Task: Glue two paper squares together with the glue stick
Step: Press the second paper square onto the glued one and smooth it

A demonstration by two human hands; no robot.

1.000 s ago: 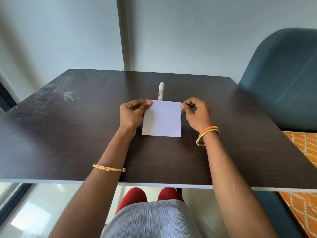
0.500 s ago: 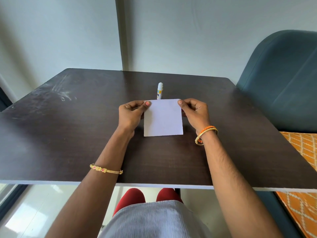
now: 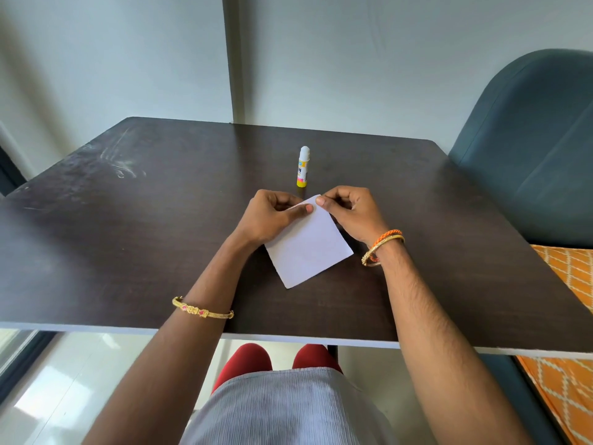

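Note:
A white paper square point(image 3: 308, 248) lies turned at an angle on the dark table point(image 3: 128, 236), one corner pointing away from me. My left hand point(image 3: 272, 216) and my right hand point(image 3: 349, 213) meet at that far corner, and both pinch it between thumb and fingers. Whether one sheet or two lie there I cannot tell. A capped glue stick point(image 3: 303, 167), white with a yellow label, stands upright just beyond my hands, untouched.
A teal upholstered chair point(image 3: 529, 149) stands at the table's right side, with orange patterned fabric point(image 3: 571, 284) below it. A pale wall runs behind the table. The table's near edge is just above my lap.
The paper was square to me with a hand at each top corner. It has rotated, and both hands have come together at one corner. The glue stick has not moved.

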